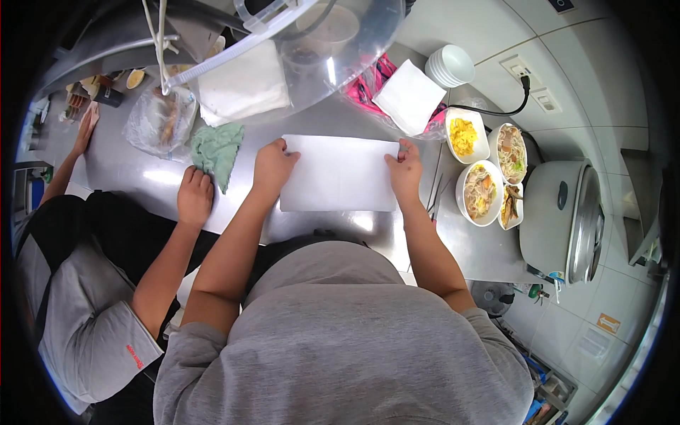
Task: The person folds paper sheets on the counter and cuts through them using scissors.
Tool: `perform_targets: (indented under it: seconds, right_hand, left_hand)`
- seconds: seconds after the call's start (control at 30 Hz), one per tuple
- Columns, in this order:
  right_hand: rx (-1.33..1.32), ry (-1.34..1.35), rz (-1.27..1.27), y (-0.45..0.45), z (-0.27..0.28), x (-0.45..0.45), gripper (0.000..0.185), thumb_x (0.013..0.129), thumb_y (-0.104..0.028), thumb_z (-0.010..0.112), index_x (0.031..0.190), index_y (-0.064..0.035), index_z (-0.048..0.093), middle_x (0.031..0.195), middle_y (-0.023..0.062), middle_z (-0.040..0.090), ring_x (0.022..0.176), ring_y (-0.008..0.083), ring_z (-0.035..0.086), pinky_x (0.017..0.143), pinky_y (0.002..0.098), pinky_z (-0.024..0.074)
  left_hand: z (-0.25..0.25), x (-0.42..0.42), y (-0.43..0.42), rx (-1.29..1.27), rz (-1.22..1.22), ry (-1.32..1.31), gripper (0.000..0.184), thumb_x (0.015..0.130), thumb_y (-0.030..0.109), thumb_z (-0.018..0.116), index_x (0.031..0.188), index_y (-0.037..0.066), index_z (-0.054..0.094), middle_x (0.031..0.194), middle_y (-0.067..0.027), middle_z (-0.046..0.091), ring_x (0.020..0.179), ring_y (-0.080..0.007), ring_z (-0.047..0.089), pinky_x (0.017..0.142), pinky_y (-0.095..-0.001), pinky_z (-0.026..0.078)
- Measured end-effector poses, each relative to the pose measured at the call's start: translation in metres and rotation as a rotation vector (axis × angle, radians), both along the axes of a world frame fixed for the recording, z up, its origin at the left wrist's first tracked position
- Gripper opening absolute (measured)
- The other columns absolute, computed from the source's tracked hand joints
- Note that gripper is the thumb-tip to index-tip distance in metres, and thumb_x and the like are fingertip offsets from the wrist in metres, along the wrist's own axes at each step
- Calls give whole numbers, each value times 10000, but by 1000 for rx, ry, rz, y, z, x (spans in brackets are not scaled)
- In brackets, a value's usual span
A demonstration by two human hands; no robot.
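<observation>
A white rectangular sheet of paper (338, 173) is held flat above the steel counter. My left hand (275, 170) pinches its upper left edge between thumb and fingers. At the upper right edge, my right hand (404, 172) grips it the same way. Left of my left hand lies a crumpled green cloth (217, 150), with a co-worker's closed hand (195, 197) beside its lower edge. To the right of my right hand are white bowls of food, among them a bowl of noodles (479, 193) and a dish of yellow food (464, 137).
A large clear plastic lid or container (333, 53) hangs over the back. Behind the sheet lie a stack of white napkins (409, 95) and stacked white bowls (451, 66). A rice cooker (556, 212) stands at right. A co-worker (92, 304) sits close on my left, near a plastic bag (161, 120).
</observation>
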State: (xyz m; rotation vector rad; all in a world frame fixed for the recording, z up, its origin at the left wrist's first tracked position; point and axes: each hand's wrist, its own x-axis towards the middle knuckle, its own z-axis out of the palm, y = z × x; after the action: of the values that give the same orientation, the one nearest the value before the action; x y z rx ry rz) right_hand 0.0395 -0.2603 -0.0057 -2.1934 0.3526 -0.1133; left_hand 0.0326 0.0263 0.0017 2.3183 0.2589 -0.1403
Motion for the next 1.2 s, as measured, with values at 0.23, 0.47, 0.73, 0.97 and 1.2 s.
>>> perform_targets:
  seconds: [0.23, 0.47, 0.73, 0.97, 1.2]
  right_hand:
    - [-482, -390, 188, 26, 23, -10, 508, 757, -23, 653, 1236, -5, 488, 1124, 188, 540, 1032, 320, 516, 884, 414, 410]
    - [-451, -249, 731, 89, -2, -31, 569, 886, -293, 573, 1355, -13, 413, 1438, 198, 352, 1350, 361, 301, 1107, 478, 225]
    - [-547, -282, 454, 16, 7, -3, 473, 830, -283, 654, 1208, -22, 540, 1288, 179, 504, 1212, 350, 436, 1021, 486, 313]
    - [-336, -229, 386, -5, 51, 93, 232, 728, -138, 698, 923, -22, 650, 949, 151, 631, 938, 339, 579, 813, 423, 456]
    - [-294, -193, 357, -13, 46, 102, 121, 756, -121, 666, 801, -9, 670, 867, 169, 640, 809, 330, 619, 733, 391, 494]
  left_hand:
    - [32, -15, -12, 225, -36, -219, 495, 802, 203, 655, 1230, 24, 484, 1335, -213, 448, 1175, -355, 475, 952, -494, 371]
    - [-14, -33, -38, 364, -458, -322, 620, 884, 284, 542, 1414, 36, 340, 1513, -151, 243, 1419, -305, 183, 1129, -529, 130]
    - [-8, -31, -39, 400, -480, -269, 806, 842, 547, 547, 1458, 97, 286, 1530, -171, 187, 1425, -337, 143, 1128, -545, 83]
    - [-9, -30, -47, 397, -499, -271, 783, 846, 548, 540, 1451, 105, 314, 1533, -182, 165, 1429, -338, 116, 1127, -553, 70]
    - [2, -26, -51, 335, -488, -203, 722, 853, 476, 577, 1422, 85, 362, 1521, -190, 188, 1426, -351, 117, 1126, -557, 77]
